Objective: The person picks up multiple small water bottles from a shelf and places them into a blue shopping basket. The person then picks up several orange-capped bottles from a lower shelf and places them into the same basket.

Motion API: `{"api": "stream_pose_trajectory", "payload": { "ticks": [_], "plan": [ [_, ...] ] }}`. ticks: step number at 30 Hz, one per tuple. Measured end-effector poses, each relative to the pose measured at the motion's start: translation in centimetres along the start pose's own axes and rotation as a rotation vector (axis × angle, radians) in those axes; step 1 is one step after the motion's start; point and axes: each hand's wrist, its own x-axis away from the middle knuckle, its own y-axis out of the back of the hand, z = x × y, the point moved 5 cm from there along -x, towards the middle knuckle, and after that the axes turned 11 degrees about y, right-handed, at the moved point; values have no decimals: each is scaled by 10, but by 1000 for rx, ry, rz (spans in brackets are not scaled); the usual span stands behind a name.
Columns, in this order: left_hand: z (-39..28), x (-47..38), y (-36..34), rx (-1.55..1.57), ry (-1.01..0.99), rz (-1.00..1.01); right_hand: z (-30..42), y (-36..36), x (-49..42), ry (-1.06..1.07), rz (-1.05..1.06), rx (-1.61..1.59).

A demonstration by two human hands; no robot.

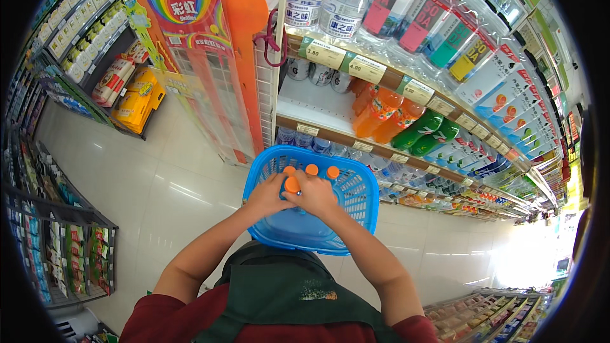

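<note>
A blue plastic shopping basket (355,200) with slotted walls is in front of my body, below the drink shelves. Inside it stand several bottles with orange caps. One orange-capped bottle (292,185) rises between my hands, nearer to me than the others. My left hand (268,196) grips its left side, and my right hand (315,192) curls around its right side near the neck. Behind my fingers, two more orange caps, a middle one (311,169) and a right one (332,172), show by the far wall. My hands hide most of the bottle bodies.
Shelves ahead and right hold soda bottles (419,24), orange drinks (381,109), green bottles (419,136) and cartons (505,100). A hanging display rack (200,57) stands beside them. Snack shelves (62,252) are at left; another shelf (486,319) is at lower right.
</note>
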Motion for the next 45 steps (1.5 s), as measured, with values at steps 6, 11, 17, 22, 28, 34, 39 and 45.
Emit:
{"api": "stream_pose_trajectory", "payload": {
  "ticks": [6, 11, 17, 22, 28, 34, 39, 45],
  "plan": [
    [72, -19, -57, 11, 31, -96, -22, -74, 12, 18, 62, 78],
    [103, -33, -88, 68, 72, -54, -32, -106, 15, -17, 136, 153],
    [122, -46, -104, 18, 146, 63, -43, -123, 19, -43, 179, 194],
    [121, -54, -85, -134, 182, 186, -41, -87, 7, 69, 170, 133],
    [-38, -60, 30, 219, -269, -140, -57, 86, -69, 85, -474, 84],
    [-147, -153, 105, 262, -461, -756, -121, 161, -165, -123, -402, 327],
    [-121, -260, 120, -30, -482, -961, -146, 156, -212, -112, -301, 304],
    [-128, -288, 121, 47, -561, -1030, -151, 171, -217, -163, -205, 416]
  ]
}}
